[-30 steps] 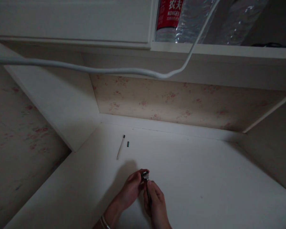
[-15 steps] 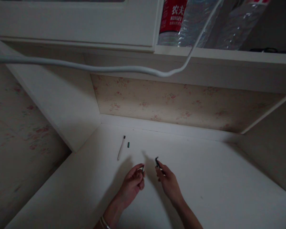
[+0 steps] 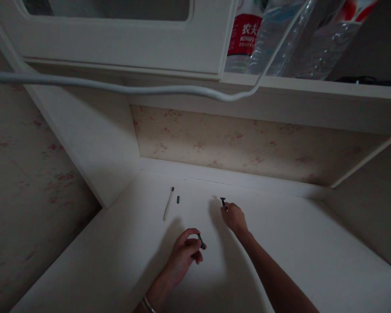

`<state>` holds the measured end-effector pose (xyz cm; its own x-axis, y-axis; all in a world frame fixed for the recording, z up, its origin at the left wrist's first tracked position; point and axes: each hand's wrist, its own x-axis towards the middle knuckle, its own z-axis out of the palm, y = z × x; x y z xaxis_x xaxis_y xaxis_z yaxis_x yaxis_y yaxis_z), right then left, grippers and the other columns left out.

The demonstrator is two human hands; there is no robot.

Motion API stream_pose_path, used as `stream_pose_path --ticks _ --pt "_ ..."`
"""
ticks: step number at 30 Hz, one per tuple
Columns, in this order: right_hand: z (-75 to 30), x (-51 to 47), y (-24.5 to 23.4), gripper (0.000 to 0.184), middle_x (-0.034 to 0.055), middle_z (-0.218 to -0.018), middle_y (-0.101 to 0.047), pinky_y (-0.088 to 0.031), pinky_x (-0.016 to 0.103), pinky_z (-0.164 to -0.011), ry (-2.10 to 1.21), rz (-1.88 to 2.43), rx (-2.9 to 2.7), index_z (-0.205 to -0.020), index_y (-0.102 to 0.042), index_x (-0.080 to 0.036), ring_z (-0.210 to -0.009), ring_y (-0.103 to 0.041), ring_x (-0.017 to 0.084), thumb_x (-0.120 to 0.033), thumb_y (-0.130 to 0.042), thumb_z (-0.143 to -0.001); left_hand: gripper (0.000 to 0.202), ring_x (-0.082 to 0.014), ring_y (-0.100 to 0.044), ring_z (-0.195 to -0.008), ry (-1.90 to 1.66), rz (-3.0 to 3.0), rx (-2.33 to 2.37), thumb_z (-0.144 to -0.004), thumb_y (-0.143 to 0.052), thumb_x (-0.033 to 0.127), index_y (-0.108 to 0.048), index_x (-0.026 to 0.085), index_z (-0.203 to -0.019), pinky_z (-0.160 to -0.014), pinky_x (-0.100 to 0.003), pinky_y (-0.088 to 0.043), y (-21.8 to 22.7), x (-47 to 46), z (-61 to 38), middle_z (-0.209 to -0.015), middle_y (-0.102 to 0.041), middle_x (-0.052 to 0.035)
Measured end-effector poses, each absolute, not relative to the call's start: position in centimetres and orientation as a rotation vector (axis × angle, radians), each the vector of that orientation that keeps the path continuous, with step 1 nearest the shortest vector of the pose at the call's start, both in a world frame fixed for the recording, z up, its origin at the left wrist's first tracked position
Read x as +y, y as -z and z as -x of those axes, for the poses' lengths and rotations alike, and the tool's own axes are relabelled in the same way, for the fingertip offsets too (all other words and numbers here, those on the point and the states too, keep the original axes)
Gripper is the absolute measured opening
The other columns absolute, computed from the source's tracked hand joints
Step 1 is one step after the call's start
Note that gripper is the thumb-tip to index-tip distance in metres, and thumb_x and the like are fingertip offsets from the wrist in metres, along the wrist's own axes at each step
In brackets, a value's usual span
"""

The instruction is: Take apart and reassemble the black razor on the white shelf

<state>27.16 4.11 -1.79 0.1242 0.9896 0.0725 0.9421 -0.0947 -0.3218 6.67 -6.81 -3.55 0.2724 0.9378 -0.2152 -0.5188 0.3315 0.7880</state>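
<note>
My left hand is closed in a pinch on a small dark green strip-like piece, whose kind I cannot make out. Farther forward and to the right, my right hand grips a small black razor by its handle, with the wider head pointing away from me. Left of it on the white surface lies a toothbrush with a pale handle and dark bristles. A short dark green piece lies just beside the toothbrush, apart from both hands.
A white desk surface is framed by side panels and floral wallpaper. Overhead, a shelf holds plastic bottles beside a cabinet door. A white cable hangs across the view.
My right hand has moved forward with the razor, away from my left hand. My left hand has shifted slightly right and turned its piece. The view has tilted a little upward.
</note>
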Motion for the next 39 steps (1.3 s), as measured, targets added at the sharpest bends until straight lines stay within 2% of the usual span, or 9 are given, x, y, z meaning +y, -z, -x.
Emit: stream_pose_path --ticks 6,13,16,18,20,26,32,36,39 --pt "-27.1 5.4 2.5 0.028 0.0160 -0.099 -0.065 -0.046 0.032 -0.073 -0.195 2.255 -1.964 -0.097 -0.067 -0.013 -0.087 -0.065 0.026 -0.025 -0.044 -0.088 0.038 -0.0100 -0.053 -0.039 -1.024 -0.680 0.816 -0.069 -0.072 0.037 -0.051 0.016 -0.092 -0.037 -0.020 -0.030 4.1 -6.8 -6.8 -0.071 -0.067 -0.0047" --pt "-26.9 5.5 3.1 0.035 0.0163 -0.101 -0.065 -0.048 0.038 -0.070 -0.177 2.362 -1.938 -0.100 -0.067 -0.014 -0.087 -0.065 0.032 -0.032 -0.039 -0.090 0.033 -0.0101 -0.056 -0.044 -1.043 -0.682 0.828 -0.065 -0.073 0.035 -0.055 0.016 -0.084 -0.038 -0.020 -0.030 3.8 -6.9 -7.0 -0.083 -0.068 -0.0064" --pt "-26.9 5.4 3.1 0.035 0.0158 -0.102 -0.064 -0.048 0.038 -0.071 -0.177 2.371 -1.933 -0.100 -0.067 -0.015 -0.087 -0.065 0.031 -0.034 -0.039 -0.089 0.028 -0.0054 -0.046 -0.039 -1.085 -0.683 0.823 -0.062 -0.075 0.030 -0.058 0.014 -0.078 -0.038 -0.019 -0.027 4.2 -6.6 -7.1 -0.067 -0.064 -0.0007" --pt "-26.9 5.3 3.0 0.035 0.0150 -0.103 -0.064 -0.047 0.037 -0.070 -0.182 2.368 -1.935 -0.100 -0.067 -0.017 -0.087 -0.065 0.030 -0.035 -0.039 -0.089 0.026 -0.0038 -0.037 -0.034 -1.097 -0.671 0.826 -0.061 -0.075 0.028 -0.060 0.014 -0.076 -0.036 -0.019 -0.022 4.4 -6.4 -7.1 -0.050 -0.052 0.0055" --pt "-26.9 5.2 3.0 0.035 0.0145 -0.103 -0.064 -0.047 0.037 -0.070 -0.188 2.358 -1.939 -0.100 -0.067 -0.018 -0.088 -0.065 0.029 -0.036 -0.039 -0.089 0.026 -0.0039 -0.036 -0.033 -1.096 -0.645 0.816 -0.059 -0.076 0.027 -0.060 0.014 -0.074 -0.035 -0.019 -0.020 4.5 -6.4 -7.1 -0.047 -0.047 0.0074" --pt "-27.4 4.9 3.2 0.039 0.0140 -0.101 -0.063 -0.047 0.036 -0.070 -0.209 2.312 -1.940 -0.103 -0.066 -0.018 -0.084 -0.065 0.028 -0.041 -0.037 -0.091 0.026 -0.0057 -0.042 -0.039 -1.093 -0.626 0.791 -0.057 -0.078 0.026 -0.060 0.014 -0.072 -0.038 -0.020 -0.029 4.0 -6.6 -7.2 -0.053 -0.050 0.0052" --pt "-28.3 4.1 2.9 0.034 0.0125 -0.096 -0.063 -0.045 0.034 -0.071 -0.262 2.213 -1.910 -0.100 -0.066 -0.019 -0.082 -0.064 0.025 -0.039 -0.040 -0.090 0.026 -0.0070 -0.048 -0.041 -1.098 -0.611 0.800 -0.059 -0.078 0.024 -0.059 0.014 -0.074 -0.039 -0.020 -0.030 3.8 -6.6 -7.2 -0.060 -0.056 0.0033" --pt "-28.1 2.8 2.4 0.035 0.0129 -0.103 -0.062 -0.043 0.034 -0.079 -0.288 2.069 -1.857 -0.107 -0.064 -0.018 -0.092 -0.060 0.025 -0.035 -0.038 -0.091 0.025 -0.0081 -0.052 -0.044 -1.096 -0.622 0.804 -0.062 -0.077 0.025 -0.060 0.014 -0.078 -0.040 -0.020 -0.030 3.8 -6.5 -7.1 -0.067 -0.062 -0.0011" --pt "-27.2 1.2 1.9 0.037 0.0103 -0.104 -0.063 -0.042 0.030 -0.082 -0.375 1.907 -1.842 -0.108 -0.063 -0.017 -0.091 -0.060 0.021 -0.035 -0.035 -0.093 0.022 -0.0082 -0.054 -0.047 -1.100 -0.622 0.793 -0.066 -0.074 0.026 -0.061 0.013 -0.079 -0.042 -0.020 -0.032 3.7 -6.5 -7.0 -0.073 -0.065 -0.0039"
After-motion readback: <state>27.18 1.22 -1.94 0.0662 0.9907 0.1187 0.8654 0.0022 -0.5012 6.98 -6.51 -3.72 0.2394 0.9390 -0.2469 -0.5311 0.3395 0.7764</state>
